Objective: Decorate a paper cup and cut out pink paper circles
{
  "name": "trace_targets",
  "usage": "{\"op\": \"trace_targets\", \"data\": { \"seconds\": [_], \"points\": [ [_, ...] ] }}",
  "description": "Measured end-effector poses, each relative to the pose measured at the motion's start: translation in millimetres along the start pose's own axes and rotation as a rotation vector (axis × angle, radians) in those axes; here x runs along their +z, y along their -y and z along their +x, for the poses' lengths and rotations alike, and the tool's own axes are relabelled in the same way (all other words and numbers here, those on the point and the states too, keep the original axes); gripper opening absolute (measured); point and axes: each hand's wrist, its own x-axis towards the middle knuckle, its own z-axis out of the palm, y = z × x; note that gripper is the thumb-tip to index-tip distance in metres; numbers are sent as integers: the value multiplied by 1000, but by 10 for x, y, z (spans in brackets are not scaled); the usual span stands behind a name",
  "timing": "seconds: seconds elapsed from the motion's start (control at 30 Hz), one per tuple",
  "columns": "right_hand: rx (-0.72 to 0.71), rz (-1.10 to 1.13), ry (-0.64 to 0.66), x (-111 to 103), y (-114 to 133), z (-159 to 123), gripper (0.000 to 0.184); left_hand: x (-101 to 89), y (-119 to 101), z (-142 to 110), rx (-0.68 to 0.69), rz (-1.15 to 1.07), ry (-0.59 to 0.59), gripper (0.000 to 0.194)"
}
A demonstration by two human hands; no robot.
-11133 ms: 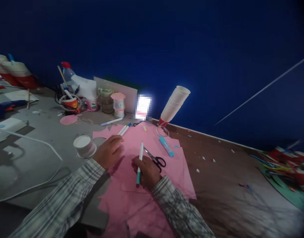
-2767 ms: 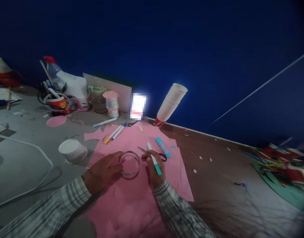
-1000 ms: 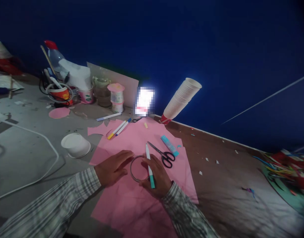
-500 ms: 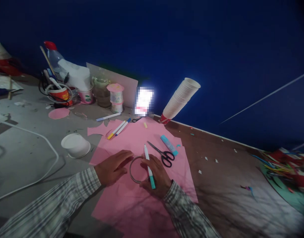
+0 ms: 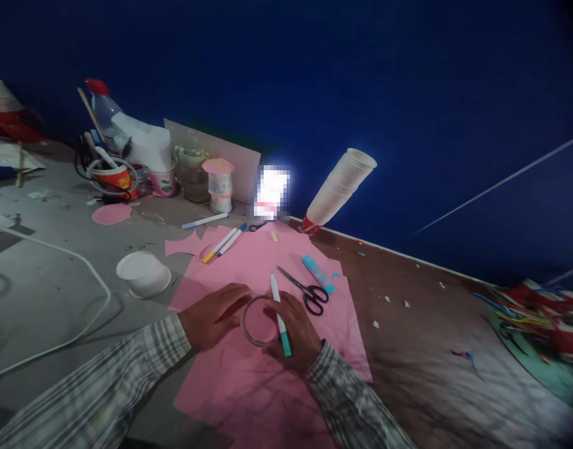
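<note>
A thin grey ring (image 5: 244, 328) lies on a stack of pink paper (image 5: 211, 368). At its right side is my right hand (image 5: 298, 327), with a white marker with a teal end (image 5: 278, 312) tucked across its fingers and the thumb and fingertips at the ring's edge. My left hand (image 5: 216, 315) rests on the paper left of the ring, fingers stretched out and holding nothing. Beyond my right hand lie black-handled scissors (image 5: 309, 293) and a light-blue glue stick (image 5: 318, 274). A yellow-ended marker (image 5: 219, 246) and a blue-ended marker (image 5: 232, 240) lie at the paper's far left.
A white paper cup (image 5: 144, 275) stands upside down on the left, near a white cable (image 5: 96, 268). A tall leaning stack of paper cups (image 5: 341, 188) stands by the blue wall. Behind are a glass jug (image 5: 191, 174) and a bright blurred screen (image 5: 271, 190). Scraps lie at right.
The ring has shifted very slightly left, with my right hand and the marker. My left hand stays in place.
</note>
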Motion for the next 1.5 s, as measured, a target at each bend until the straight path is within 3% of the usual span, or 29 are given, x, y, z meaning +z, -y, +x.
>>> {"op": "trace_targets", "data": {
  "seconds": [0.3, 0.53, 0.63, 0.97, 1.3, 1.5],
  "points": [
    [5, 18, -9, -11, 11, 15, 80, 65, 101, -54, -14, -1, 22, 66],
    [142, 266, -93, -418, -36, 7, 66, 67, 159, -69, -17, 24, 44, 60],
    [163, 286, -99, -493, -35, 14, 60, 52, 127, -61, -35, 32, 71, 58],
    [147, 239, -7, -351, -67, 16, 66, 61, 122, -48, -41, 61, 33, 50],
    [151, 257, -32, -262, -79, -15, 63, 50, 105, -38, -22, 61, 59, 48],
    [156, 263, -50, -190, -138, -58, 67, 88, 89, -58, -13, 43, -6, 46]
  ]
}}
